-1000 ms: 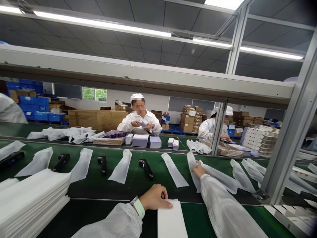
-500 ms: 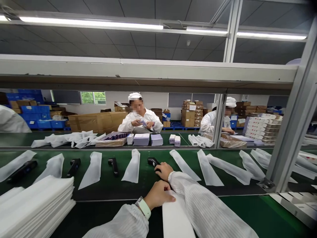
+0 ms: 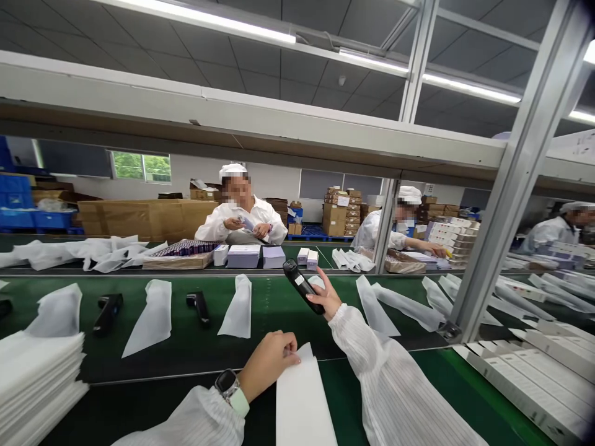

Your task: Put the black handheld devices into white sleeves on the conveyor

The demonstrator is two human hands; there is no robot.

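My right hand (image 3: 328,300) grips the lower end of a black handheld device (image 3: 301,286), which is tilted above the conveyor and bears a small white label. Its index finger points up, off the device. Close to my body, my left hand (image 3: 272,358) pinches the top edge of a white foam sleeve (image 3: 304,402) that lies lengthwise in front of me. Two similar black devices (image 3: 199,308) rest on the green conveyor belt (image 3: 274,297), with translucent white sleeves (image 3: 236,308) lying between and beside them.
A stack of white foam sleeves (image 3: 37,378) stands at the left. White boxes (image 3: 525,384) lie at the right, behind a metal post (image 3: 506,167). Across the belt, co-workers (image 3: 244,217) handle items beside small boxes (image 3: 244,256). A shelf beam (image 3: 279,124) spans overhead.
My right hand has lifted the black device off the belt and tilted it up. My left hand stays at the foam sleeve's top edge. The view has turned to the right.
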